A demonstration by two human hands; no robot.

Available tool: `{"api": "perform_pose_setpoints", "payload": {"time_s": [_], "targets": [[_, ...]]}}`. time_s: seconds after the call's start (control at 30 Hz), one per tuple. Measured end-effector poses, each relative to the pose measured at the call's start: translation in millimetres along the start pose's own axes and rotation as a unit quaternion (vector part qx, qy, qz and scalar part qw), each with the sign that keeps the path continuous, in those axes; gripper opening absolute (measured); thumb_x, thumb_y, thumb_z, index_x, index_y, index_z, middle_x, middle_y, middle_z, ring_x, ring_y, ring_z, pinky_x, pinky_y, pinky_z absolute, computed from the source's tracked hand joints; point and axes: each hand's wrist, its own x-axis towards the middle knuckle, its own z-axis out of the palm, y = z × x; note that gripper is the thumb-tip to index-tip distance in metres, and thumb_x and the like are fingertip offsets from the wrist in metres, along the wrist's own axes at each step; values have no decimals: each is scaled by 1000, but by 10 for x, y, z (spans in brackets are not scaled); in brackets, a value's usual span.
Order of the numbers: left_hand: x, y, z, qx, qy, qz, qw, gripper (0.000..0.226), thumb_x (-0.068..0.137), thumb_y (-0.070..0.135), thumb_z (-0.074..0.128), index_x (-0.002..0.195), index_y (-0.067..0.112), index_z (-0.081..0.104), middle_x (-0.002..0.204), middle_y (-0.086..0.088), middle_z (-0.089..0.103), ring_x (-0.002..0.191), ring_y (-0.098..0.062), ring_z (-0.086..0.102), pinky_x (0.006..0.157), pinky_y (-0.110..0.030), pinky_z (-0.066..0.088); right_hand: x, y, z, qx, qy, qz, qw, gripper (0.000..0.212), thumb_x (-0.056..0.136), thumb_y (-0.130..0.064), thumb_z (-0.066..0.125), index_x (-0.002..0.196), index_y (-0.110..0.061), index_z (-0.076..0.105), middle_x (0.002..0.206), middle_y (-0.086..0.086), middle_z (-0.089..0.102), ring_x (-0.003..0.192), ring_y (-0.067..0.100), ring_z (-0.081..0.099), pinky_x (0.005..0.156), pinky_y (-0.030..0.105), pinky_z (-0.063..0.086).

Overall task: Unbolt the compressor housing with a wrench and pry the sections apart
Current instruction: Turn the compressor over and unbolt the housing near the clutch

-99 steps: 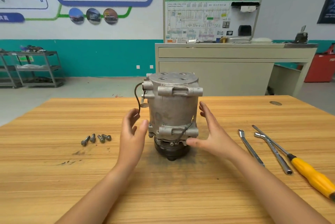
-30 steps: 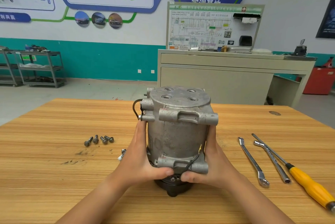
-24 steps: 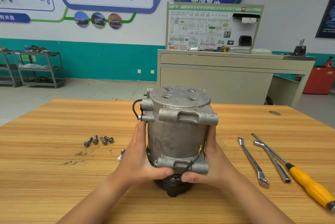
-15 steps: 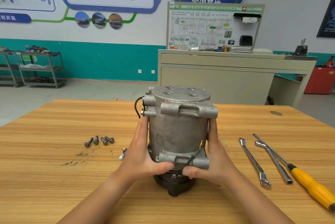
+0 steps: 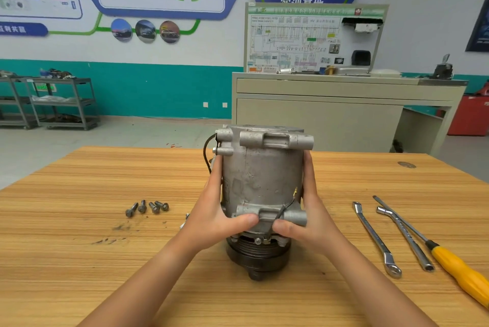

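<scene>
While grey cast-metal compressor housing (image 5: 262, 181) is clamped by fingers (image 5: 215, 175) of left hand (image 5: 214, 218) and right hand (image 5: 312, 220) | sections to be pulled straight, evenly | black pulley (image 5: 258, 252) end held down

compressor housing (image 5: 262, 181) grey | pulley (image 5: 258, 255) black | table (image 5: 79, 260) striped wood | screwdriver (image 5: 461, 271) yellow

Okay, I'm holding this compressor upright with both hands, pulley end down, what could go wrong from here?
The compressor has only its narrow black pulley underneath, so it may tip or slip if the left hand or right hand loosens. The thin black wire crosses the lower lug beside the right hand and could get pinched or snagged.
</scene>
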Motion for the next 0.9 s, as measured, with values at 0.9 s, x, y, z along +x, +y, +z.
{"api": "perform_pose_setpoints", "payload": {"time_s": [0.9], "targets": [[334, -144, 189, -158, 103, -88, 978, 84, 52, 46, 79, 117, 66, 29, 121, 33, 47, 110, 6, 56, 81, -20, 53, 356, 280, 164, 226, 94, 82, 966, 99, 55, -41, 70, 140, -43, 19, 139, -8, 40, 117, 7, 52, 86, 29, 51]]}}
